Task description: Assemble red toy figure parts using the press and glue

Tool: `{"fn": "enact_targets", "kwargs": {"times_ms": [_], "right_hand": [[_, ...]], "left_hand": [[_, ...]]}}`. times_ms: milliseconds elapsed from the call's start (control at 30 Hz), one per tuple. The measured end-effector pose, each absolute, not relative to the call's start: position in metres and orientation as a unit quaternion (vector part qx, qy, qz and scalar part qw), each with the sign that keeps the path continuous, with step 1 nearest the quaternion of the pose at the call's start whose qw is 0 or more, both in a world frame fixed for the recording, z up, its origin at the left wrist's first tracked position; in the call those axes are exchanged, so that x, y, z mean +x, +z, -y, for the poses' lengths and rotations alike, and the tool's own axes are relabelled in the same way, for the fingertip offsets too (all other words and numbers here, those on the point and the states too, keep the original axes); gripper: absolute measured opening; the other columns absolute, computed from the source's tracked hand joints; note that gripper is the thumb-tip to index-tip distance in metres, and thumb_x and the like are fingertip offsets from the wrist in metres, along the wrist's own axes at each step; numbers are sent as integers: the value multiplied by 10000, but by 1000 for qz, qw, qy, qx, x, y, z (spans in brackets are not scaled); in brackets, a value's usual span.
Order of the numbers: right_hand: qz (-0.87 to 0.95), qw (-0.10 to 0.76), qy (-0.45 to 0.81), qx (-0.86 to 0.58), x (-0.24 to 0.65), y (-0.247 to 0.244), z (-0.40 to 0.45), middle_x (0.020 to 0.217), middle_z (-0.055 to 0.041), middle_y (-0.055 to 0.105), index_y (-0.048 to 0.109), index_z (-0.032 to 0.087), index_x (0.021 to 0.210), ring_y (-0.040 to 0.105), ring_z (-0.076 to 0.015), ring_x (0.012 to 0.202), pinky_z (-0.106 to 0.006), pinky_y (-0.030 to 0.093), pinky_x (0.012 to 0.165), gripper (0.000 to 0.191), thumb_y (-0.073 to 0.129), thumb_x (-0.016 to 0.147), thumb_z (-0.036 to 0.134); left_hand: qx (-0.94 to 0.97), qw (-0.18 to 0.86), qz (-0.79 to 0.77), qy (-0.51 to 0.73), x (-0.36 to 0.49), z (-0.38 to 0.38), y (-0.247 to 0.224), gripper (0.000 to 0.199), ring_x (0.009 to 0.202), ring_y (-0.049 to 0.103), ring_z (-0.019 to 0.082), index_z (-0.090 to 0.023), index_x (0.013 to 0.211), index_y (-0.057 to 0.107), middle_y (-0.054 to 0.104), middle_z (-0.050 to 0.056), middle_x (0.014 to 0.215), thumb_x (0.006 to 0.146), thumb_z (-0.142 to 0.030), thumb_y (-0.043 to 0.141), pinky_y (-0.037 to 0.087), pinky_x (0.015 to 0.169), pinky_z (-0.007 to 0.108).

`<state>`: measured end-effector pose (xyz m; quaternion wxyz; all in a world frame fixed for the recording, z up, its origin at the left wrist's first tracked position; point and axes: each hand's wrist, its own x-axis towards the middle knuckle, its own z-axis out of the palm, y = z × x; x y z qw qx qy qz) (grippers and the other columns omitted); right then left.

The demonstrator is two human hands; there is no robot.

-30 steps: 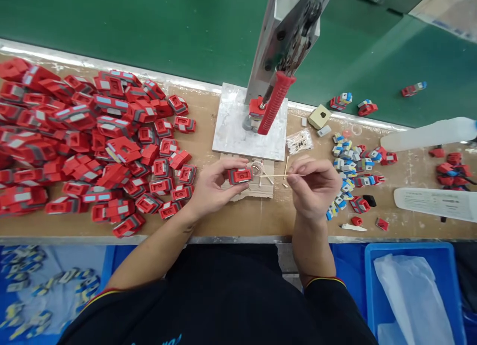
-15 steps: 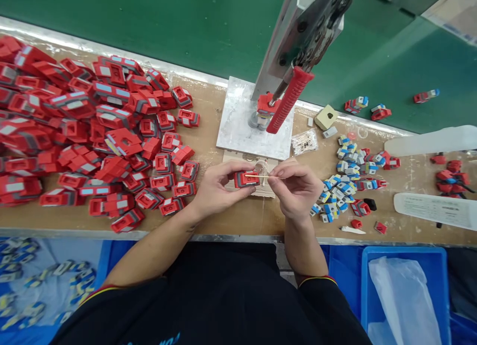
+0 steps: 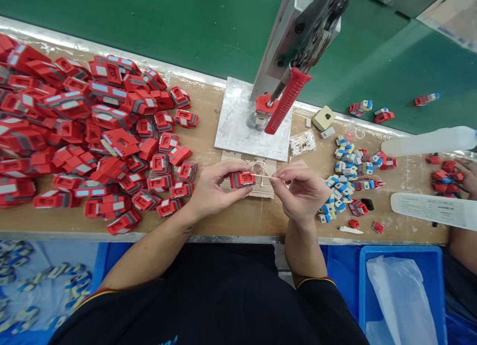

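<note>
Between the thumb and fingers of my left hand is a red and grey plastic toy part, its hollow side facing up. My right hand pinches a thin cotton swab, whose far end reaches the right edge of the red part. Whether the tip touches the part is too small to tell. Below the hands lies a piece of cardboard with a small clear round dish and another swab on it. Just beyond stands a hand press with a red handle and a red part under its plunger.
A large heap of red parts covers the left of the bench. Blue and white pieces lie to the right, near a bag of swabs. A co-worker's hand is at the far right. Blue bins stand below.
My right hand has drawn the swab slightly right, from over the red part's hollow to its edge. A co-worker's hand has appeared at the far right.
</note>
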<state>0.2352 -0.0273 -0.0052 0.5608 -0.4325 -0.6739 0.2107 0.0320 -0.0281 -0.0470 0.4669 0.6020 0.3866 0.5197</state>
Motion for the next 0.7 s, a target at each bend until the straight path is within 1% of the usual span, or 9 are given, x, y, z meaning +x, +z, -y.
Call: {"fn": "enact_targets", "kwargs": {"times_ms": [167, 233, 300, 367, 433, 500, 633, 700], "right_hand": [[646, 583, 193, -454, 253, -6, 20, 690, 13, 730, 690, 270, 805, 655, -174, 623, -340, 499, 562, 176, 823, 907, 320], [662, 540, 205, -478, 259, -11, 16, 710, 16, 739, 703, 258, 807, 622, -151, 612, -314, 475, 558, 142, 813, 896, 268], [700, 462, 219, -498, 261, -17, 11, 730, 17, 751, 725, 251, 815, 587, -135, 606, -296, 460, 562, 105, 783, 893, 212], [737, 395, 220, -502, 260, -22, 8, 735, 14, 755, 734, 245, 803, 576, -132, 620, -292, 462, 585, 115, 753, 889, 172], [755, 374, 217, -493, 259, -23, 7, 743, 13, 762, 734, 241, 795, 586, -132, 641, -289, 466, 607, 134, 743, 883, 140], [739, 404, 218, -493, 259, -20, 9, 748, 19, 763, 734, 243, 802, 586, -129, 643, -285, 463, 605, 143, 757, 883, 127], [654, 541, 264, -457, 255, -12, 16, 738, 23, 758, 733, 256, 823, 627, -140, 638, -295, 469, 575, 127, 824, 892, 203], [630, 585, 300, -413, 248, -10, 18, 724, 23, 759, 729, 260, 823, 666, -148, 648, -302, 494, 580, 139, 846, 894, 241]], "left_hand": [[626, 414, -398, 527, 26, 24, -49, 268, 1049, 814, 244, -221, 1106, 815, 853, 89, 1135, 845, -255, 868, 655, 995, 391], [627, 401, -412, 526, 25, 24, -49, 275, 1052, 814, 236, -208, 1121, 807, 853, 84, 1132, 852, -238, 851, 656, 993, 376], [618, 398, -432, 523, 24, 24, -49, 316, 1047, 818, 231, -201, 1163, 794, 852, 84, 1151, 853, -231, 845, 660, 984, 362], [611, 394, -443, 524, 24, 25, -49, 346, 1047, 823, 230, -201, 1188, 785, 853, 81, 1167, 848, -221, 846, 664, 981, 353], [612, 389, -442, 529, 24, 25, -49, 332, 1077, 824, 237, -206, 1168, 787, 853, 76, 1177, 841, -205, 847, 661, 1010, 361], [618, 384, -439, 527, 25, 25, -50, 294, 1114, 822, 246, -211, 1138, 793, 853, 77, 1190, 849, -191, 838, 654, 1046, 376], [634, 386, -422, 520, 26, 25, -51, 260, 1163, 817, 260, -217, 1127, 797, 841, 97, 1254, 871, -181, 819, 652, 1070, 400], [639, 387, -410, 523, 27, 25, -52, 265, 1169, 817, 258, -217, 1133, 800, 839, 105, 1266, 872, -169, 821, 652, 1071, 394]]}}
